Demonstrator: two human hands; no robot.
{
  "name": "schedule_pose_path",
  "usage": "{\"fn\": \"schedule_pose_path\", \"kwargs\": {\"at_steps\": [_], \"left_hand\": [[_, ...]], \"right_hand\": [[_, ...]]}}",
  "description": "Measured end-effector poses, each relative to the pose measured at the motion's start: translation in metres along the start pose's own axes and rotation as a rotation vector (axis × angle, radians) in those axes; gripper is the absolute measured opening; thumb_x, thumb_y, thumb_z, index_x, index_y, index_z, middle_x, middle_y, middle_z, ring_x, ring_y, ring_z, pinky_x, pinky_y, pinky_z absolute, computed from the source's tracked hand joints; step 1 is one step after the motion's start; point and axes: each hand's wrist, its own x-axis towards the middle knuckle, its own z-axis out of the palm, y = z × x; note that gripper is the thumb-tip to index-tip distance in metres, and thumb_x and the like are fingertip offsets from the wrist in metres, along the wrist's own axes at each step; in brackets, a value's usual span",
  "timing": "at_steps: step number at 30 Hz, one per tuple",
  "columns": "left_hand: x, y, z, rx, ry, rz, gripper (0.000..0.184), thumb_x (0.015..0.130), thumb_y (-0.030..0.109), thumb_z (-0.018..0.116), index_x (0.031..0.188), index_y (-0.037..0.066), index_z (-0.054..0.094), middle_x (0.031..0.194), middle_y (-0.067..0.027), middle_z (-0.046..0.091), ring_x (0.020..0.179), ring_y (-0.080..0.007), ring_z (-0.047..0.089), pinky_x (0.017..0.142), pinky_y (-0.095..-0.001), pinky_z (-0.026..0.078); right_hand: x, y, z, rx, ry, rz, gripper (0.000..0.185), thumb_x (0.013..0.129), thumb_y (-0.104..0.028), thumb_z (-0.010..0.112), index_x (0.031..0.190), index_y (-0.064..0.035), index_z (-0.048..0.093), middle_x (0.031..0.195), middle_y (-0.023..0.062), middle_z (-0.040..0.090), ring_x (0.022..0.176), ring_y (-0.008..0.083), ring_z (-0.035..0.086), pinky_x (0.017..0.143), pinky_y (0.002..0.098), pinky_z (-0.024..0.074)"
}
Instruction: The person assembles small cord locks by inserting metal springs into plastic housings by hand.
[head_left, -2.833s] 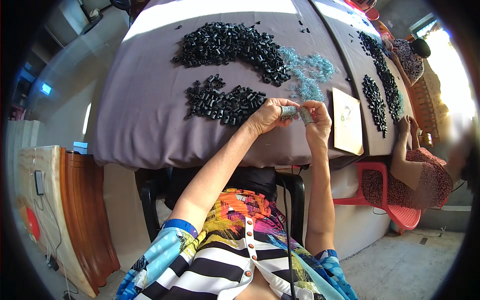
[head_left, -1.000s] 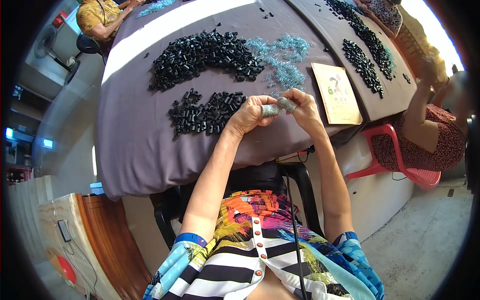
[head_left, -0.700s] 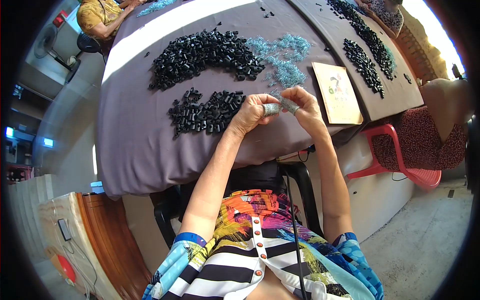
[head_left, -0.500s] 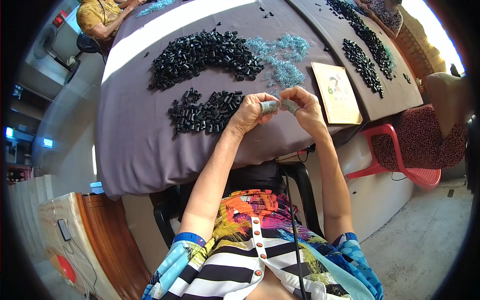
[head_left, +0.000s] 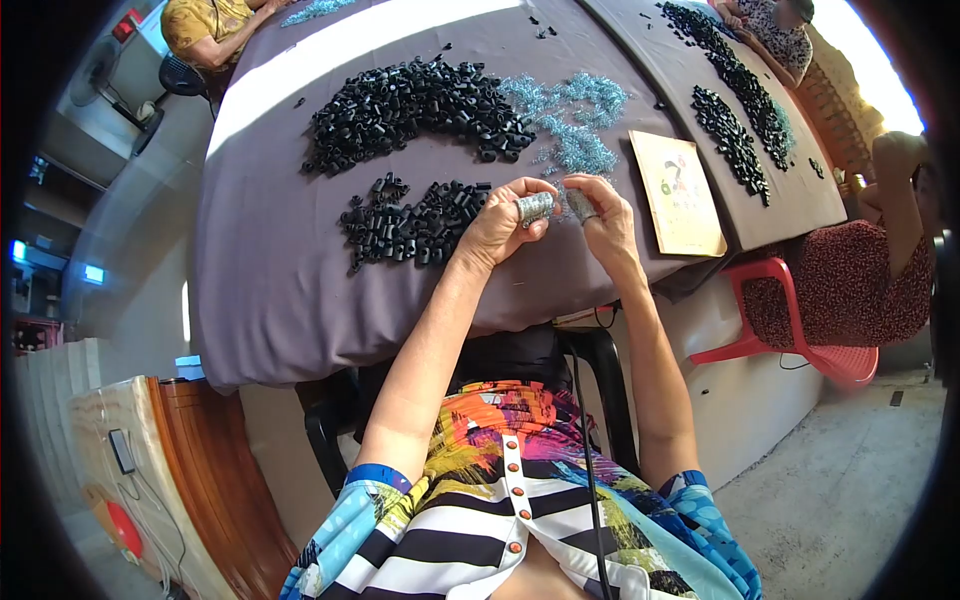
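Note:
Over the table's front part, my left hand [head_left: 503, 218] is closed, with a grey wrap [head_left: 535, 208] round a finger; whatever its fingertips pinch is too small to name. Just right of it, a narrow gap apart, my right hand [head_left: 604, 218] is closed too, its finger wearing a similar grey wrap [head_left: 581, 205]. Beyond the hands lies a pile of small clear-blue pieces [head_left: 585, 150]. A small heap of black tube-like parts [head_left: 415, 230] is beside my left hand, and a larger heap of them [head_left: 400, 105] is farther back.
A printed booklet [head_left: 680, 195] lies right of my hands on the cloth-covered table [head_left: 270, 260]. More black parts [head_left: 730, 145] spread along the right side. One person [head_left: 850, 280] sits by a red chair [head_left: 780, 290]; others sit at the far right and far left.
Since the first frame the view has shifted and more people show. My fingertips, together about a second ago, are now slightly apart. The person at the right has moved an arm.

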Motion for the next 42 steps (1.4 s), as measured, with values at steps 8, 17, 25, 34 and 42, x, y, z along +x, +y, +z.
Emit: {"fn": "schedule_pose_path", "kwargs": {"at_steps": [8, 17, 25, 34, 42], "left_hand": [[0.000, -0.001, 0.001, 0.028, 0.006, 0.028, 0.019, 0.084, 0.005, 0.050, 0.102, 0.002, 0.055, 0.084, -0.0109, 0.061, 0.055, -0.0093, 0.051, 0.050, -0.0192, 0.043], [0.000, -0.004, -0.001, 0.074, 0.017, 0.060, 0.022, 0.084, 0.009, 0.055, 0.104, 0.001, 0.056, 0.085, -0.0073, 0.060, 0.059, -0.0085, 0.052, 0.049, -0.0186, 0.042], [0.002, -0.006, 0.000, 0.169, 0.044, -0.003, 0.021, 0.083, 0.007, 0.055, 0.102, -0.002, 0.056, 0.084, -0.0054, 0.060, 0.062, -0.0088, 0.054, 0.055, -0.0195, 0.045], [0.002, -0.006, -0.002, 0.098, 0.022, 0.008, 0.018, 0.082, 0.004, 0.053, 0.099, 0.000, 0.058, 0.081, -0.0046, 0.059, 0.062, -0.0086, 0.053, 0.055, -0.0194, 0.044], [0.000, -0.001, 0.004, 0.086, 0.049, -0.021, 0.015, 0.083, 0.006, 0.052, 0.096, 0.002, 0.058, 0.078, -0.0045, 0.059, 0.057, -0.0083, 0.052, 0.050, -0.0195, 0.042]], "right_hand": [[-0.001, -0.018, -0.001, 0.105, -0.016, 0.207, 0.025, 0.076, 0.006, 0.049, 0.096, -0.0016, 0.062, 0.085, 0.0087, 0.062, 0.078, 0.0152, 0.059, 0.071, 0.0252, 0.0448], [-0.001, -0.017, 0.002, 0.072, -0.112, 0.352, 0.011, 0.080, -0.002, 0.054, 0.089, 0.0008, 0.060, 0.069, 0.0071, 0.059, 0.066, 0.0124, 0.055, 0.060, 0.0275, 0.0434], [-0.002, -0.020, -0.003, 0.208, -0.069, 0.344, 0.007, 0.081, 0.003, 0.053, 0.086, 0.0005, 0.058, 0.069, 0.0040, 0.058, 0.062, 0.0079, 0.052, 0.054, 0.0228, 0.0435], [-0.004, -0.018, 0.000, 0.251, -0.038, 0.162, 0.018, 0.074, 0.012, 0.052, 0.085, -0.0008, 0.057, 0.079, 0.0059, 0.059, 0.069, 0.0128, 0.058, 0.060, 0.0237, 0.0469], [-0.003, -0.030, 0.000, -0.191, 0.023, -0.183, 0.028, 0.064, 0.017, 0.051, 0.083, -0.0022, 0.057, 0.084, 0.0096, 0.056, 0.074, 0.0246, 0.058, 0.063, 0.0303, 0.0469]]}}
